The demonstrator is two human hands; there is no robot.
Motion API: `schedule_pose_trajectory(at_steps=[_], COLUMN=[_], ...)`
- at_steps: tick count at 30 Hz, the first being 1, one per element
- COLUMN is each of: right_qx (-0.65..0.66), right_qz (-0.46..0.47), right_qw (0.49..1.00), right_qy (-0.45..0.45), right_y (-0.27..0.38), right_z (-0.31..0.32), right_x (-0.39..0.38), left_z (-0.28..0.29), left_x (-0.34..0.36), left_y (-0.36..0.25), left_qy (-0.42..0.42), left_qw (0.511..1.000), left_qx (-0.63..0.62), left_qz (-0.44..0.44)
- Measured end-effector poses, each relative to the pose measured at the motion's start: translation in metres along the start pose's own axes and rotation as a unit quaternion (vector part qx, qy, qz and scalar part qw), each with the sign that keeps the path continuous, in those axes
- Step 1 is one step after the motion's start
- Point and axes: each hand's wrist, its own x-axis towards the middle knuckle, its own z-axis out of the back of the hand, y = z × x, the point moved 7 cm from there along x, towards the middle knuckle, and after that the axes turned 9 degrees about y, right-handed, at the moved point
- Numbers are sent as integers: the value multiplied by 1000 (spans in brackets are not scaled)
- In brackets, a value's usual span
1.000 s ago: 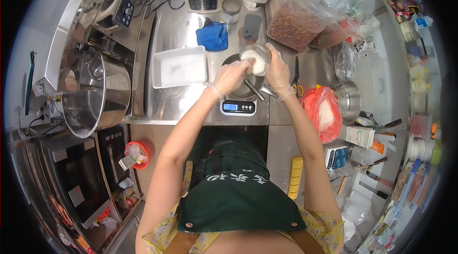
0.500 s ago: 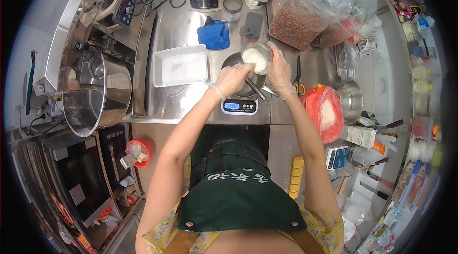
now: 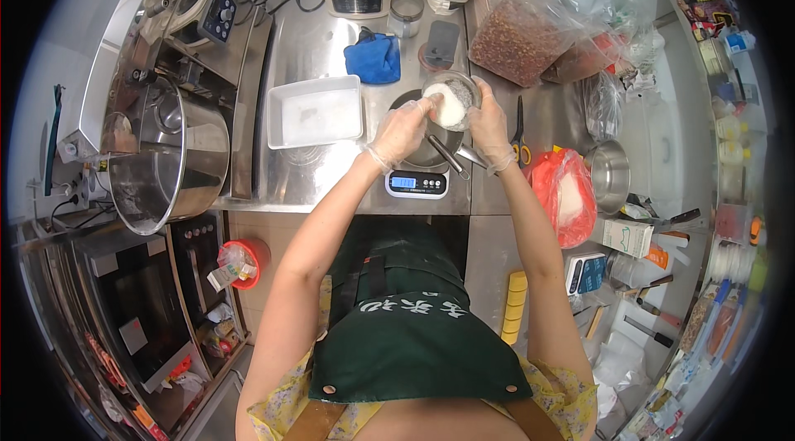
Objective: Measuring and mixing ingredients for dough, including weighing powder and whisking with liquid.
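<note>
Head: hands [image 3: 489, 124] half-curled at bowl [image 3: 464, 91]

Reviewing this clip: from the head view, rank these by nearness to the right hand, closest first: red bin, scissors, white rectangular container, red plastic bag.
From the right hand:
1. Scissors: just to its right.
2. Red plastic bag: right and nearer the body.
3. White rectangular container: left, across the pan.
4. Red bin: far left, below the counter.

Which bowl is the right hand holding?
The small raised bowl with white contents; the larger vessel stands beneath it, and the steel bowl beside the red bag.
</note>
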Motion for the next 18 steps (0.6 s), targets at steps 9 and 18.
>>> schedule_pose_trajectory(at_steps=[9, 18], right_qx=[-70, -82], right_qz=[51, 55], right_qw=[996, 995], right_qy=[-16, -18], right_y=[20, 24], right_z=[3, 7], right_x=[-3, -2], left_z=[-4, -6], left_x=[-2, -9], left_y=[3, 6], left_qy=[19, 26], left_qw=[999, 998], left_qx=[41, 54], left_qz=[25, 20])
